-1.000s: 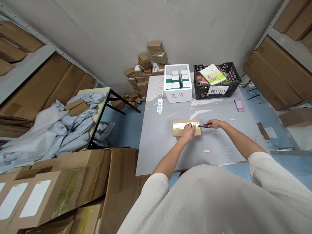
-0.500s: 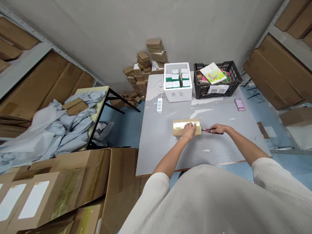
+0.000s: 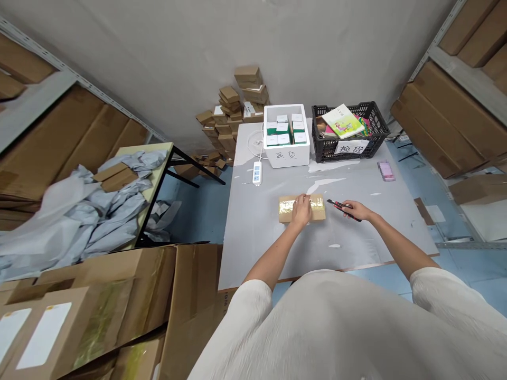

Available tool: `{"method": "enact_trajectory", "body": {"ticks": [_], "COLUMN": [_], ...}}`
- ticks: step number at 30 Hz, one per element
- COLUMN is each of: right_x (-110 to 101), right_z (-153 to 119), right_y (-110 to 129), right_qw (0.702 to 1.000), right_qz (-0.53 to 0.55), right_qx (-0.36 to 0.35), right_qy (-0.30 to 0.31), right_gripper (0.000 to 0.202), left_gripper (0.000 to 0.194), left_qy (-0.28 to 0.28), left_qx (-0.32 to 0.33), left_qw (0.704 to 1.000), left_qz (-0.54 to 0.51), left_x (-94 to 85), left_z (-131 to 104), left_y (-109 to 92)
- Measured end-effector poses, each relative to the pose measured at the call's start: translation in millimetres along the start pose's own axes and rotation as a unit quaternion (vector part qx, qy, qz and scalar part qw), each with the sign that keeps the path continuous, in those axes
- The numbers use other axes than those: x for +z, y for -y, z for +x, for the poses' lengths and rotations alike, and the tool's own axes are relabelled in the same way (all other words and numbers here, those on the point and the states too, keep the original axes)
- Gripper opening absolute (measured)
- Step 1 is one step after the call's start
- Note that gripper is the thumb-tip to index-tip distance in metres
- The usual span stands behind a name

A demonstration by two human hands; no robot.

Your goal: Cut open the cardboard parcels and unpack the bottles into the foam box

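Observation:
A small cardboard box [image 3: 317,210] with shiny clear tape along its top lies on the grey table [image 3: 253,232]. Over the middle of it lies my left hand [image 3: 302,210], fingers bent across the top and holding it against the table. My right hand [image 3: 351,210] is closed around a black and red utility knife [image 3: 335,203]. The knife points left and up, its tip just off the box's right end and not touching it. Whether the blade is extended is too small to tell.
At the back of the table stand a white foam box [image 3: 287,154] of small green-and-white boxes and a black crate [image 3: 348,150] with booklets. A power strip [image 3: 257,173] lies left, a blurred pink object [image 3: 386,171] right. Large cartons [image 3: 154,285] crowd the left front.
My right hand has drawn the knife back from the box's right end and tilted its tip upward. My left hand has shifted left along the box top.

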State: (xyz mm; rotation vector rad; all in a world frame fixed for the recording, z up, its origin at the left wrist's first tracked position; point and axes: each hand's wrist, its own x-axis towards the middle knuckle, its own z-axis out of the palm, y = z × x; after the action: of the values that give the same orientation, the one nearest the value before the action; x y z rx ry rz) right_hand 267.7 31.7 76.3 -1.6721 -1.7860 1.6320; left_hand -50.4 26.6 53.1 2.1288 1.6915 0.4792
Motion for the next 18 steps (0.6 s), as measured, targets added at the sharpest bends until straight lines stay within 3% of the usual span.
{"method": "enact_trajectory", "body": {"ticks": [6, 11, 18], "right_x": [21, 25, 29], "right_z": [-7, -9, -3], "right_y": [6, 13, 9], "right_qw": [0.984, 0.949, 0.936], "right_qz": [-0.130, -0.270, -0.294], "right_qx": [-0.109, -0.141, -0.167], "right_qy": [-0.063, -0.079, -0.100], "right_gripper": [0.044, 0.040, 0.042], "left_gripper": [0.058, 0.063, 0.058], "left_qy": [0.062, 0.108, 0.112], "left_qx": [-0.008, -0.026, 0.006], "left_qw": [0.995, 0.990, 0.988], "left_qz": [0.074, 0.084, 0.110], "left_x": [5.6, 8.6, 10.0], "left_z": [14, 26, 21], "left_y": [5, 6, 8]}}
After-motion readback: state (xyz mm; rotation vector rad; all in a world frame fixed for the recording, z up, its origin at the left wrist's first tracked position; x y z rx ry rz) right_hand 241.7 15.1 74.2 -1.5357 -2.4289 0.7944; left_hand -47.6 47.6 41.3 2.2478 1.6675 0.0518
